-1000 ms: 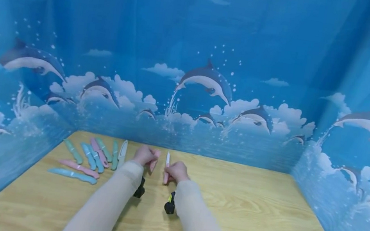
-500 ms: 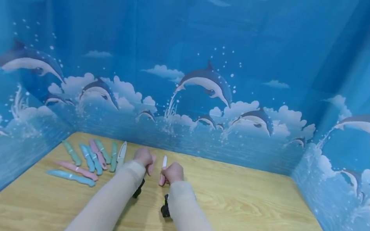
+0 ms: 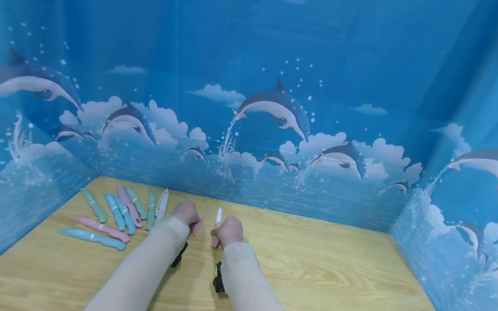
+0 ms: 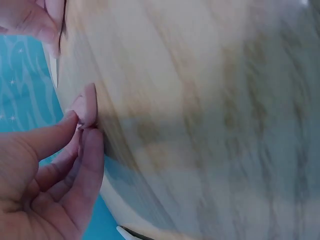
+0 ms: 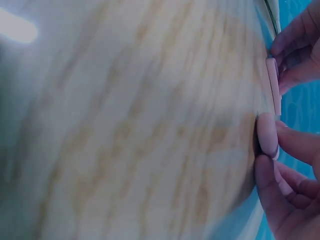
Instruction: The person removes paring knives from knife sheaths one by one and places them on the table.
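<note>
A blue dolphin-print curtain wraps 3 sides of the wooden desk, closing the work area in, so everything lies within easy reach of the person's arms.

At the far left of the desk lies a loose cluster of sheathed knives, about 8 in teal, blue and pink. They sit side by side, well apart from the hands, as a stock set to one side. One white-bladed knife lies bare at the cluster's right edge, just beside the left hand.

The 2 hands are held close together above the middle of the desk, near its far edge, but do not touch. The right hand has its fingers curled round the pink handle of a small knife, with the white blade pointing up and away from the body, which keeps the edge clear of the other hand. The left hand pinches a pink sheath between thumb and fingertips, near the blade but apart from it. In the left wrist view the sheath's rounded tip shows at the fingertips. In the right wrist view the pink handle end rests against the fingers, though both wrist views are blurred.

A dark strap-mounted camera hangs under each sleeve.
</note>
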Demonstrator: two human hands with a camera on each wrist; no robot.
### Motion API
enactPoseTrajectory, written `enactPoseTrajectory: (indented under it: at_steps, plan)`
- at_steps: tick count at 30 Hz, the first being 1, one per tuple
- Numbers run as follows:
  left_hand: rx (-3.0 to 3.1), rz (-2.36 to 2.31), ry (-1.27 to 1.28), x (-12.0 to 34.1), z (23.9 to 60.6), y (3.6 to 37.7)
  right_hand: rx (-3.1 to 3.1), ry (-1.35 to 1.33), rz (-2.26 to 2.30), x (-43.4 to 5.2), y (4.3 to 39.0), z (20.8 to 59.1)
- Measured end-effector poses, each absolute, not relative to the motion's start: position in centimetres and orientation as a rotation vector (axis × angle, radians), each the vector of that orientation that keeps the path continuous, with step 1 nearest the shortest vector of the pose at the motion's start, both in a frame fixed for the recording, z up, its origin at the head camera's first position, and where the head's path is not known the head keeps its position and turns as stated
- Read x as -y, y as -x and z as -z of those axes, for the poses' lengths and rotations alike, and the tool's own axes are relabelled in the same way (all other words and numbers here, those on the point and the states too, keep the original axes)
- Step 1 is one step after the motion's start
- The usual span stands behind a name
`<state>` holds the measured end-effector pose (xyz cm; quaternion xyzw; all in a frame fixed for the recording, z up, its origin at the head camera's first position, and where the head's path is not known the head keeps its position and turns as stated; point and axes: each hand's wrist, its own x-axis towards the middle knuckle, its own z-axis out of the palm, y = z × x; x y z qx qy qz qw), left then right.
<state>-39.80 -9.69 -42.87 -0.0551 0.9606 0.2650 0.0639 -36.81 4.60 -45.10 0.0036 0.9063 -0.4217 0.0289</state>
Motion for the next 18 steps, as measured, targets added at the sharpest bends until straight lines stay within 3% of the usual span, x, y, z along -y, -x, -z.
enactPoseTrajectory:
  at_steps: [12, 18]
  plan:
    - [-2.842, -0.807, 0.150, 9.3, 43.0, 39.7, -2.803, -0.029, 1.299, -4.2, 36.6, 45.4]
    - [-2.888, -0.693, 0.109, 9.6, 41.4, 38.9, -2.825, -0.048, 1.261, -4.4, 36.8, 45.1]
